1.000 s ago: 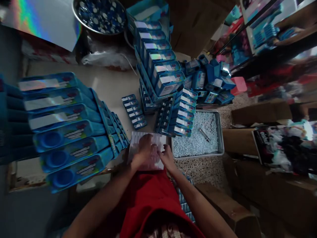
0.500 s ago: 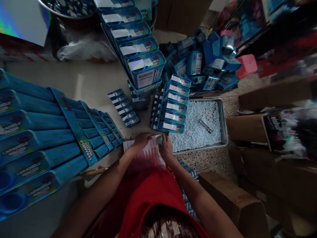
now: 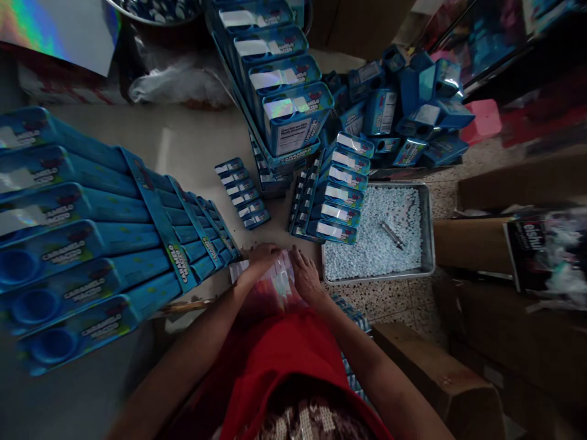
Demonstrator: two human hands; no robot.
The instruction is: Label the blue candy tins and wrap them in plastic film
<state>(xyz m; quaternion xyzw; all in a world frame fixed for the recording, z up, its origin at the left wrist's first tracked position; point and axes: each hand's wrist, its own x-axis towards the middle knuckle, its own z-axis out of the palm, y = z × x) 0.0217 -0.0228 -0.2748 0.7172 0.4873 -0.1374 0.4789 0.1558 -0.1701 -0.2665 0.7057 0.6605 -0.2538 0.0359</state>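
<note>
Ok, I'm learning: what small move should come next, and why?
Perhaps pinch the right edge of the shiny, pinkish-white sheet with the bare right hand: its fingers stretch beside that edge, while the bare left hand is at the sheet's top.

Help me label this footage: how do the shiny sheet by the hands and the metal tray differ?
The sheet looks thin and pinkish; the tray is grey with a raised rim. The sheet lies by the left hand and right hand; neither touches the tray. The tray holds pale pellets; the sheet shows glossy streaks.
</note>
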